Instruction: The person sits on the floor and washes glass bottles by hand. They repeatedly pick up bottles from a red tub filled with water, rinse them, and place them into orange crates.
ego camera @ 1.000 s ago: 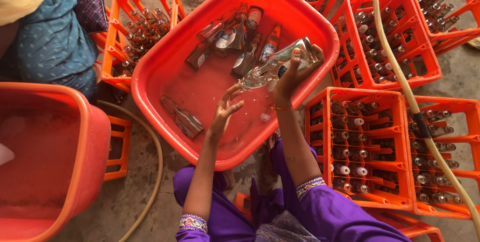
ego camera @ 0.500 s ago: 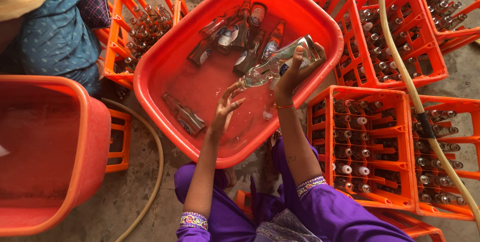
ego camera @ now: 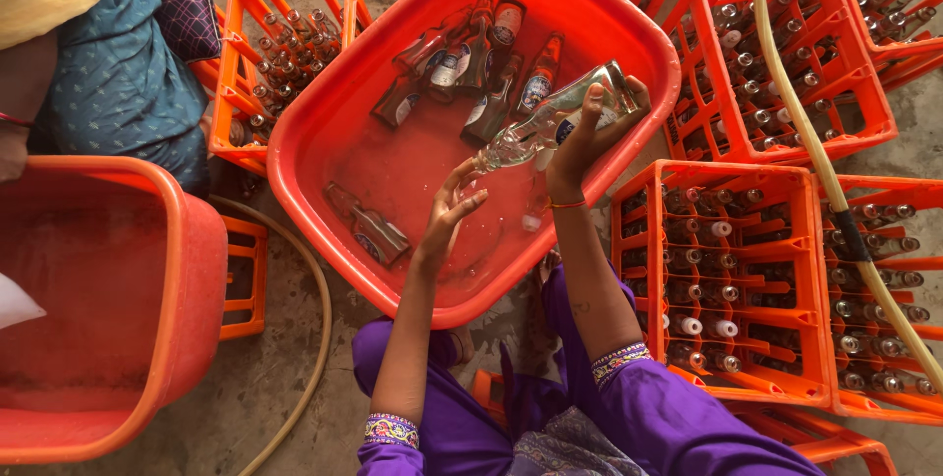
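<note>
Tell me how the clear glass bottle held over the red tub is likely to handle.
The clear bottle looks wet, held tilted over the water-filled red tub, so it is probably slippery. Being glass, it would likely chip if knocked against the brown bottles below. The right hand grips its wide body; the left hand is open beneath the neck. Round-sided, it would probably roll if laid down.

Head view under soft, even daylight, bright throughout, with no hard shadows. Faint shade gathers on the concrete floor (ego camera: 295,378) beneath the forearms. Weak glare glints off the clear glass bottle (ego camera: 550,127) gripped by the right hand (ego camera: 580,142) and off the wet red tub (ego camera: 334,171) beyond the left hand (ego camera: 447,211). Focus is sharp centrally; crate lines bow slightly toward the frame edges.
</note>
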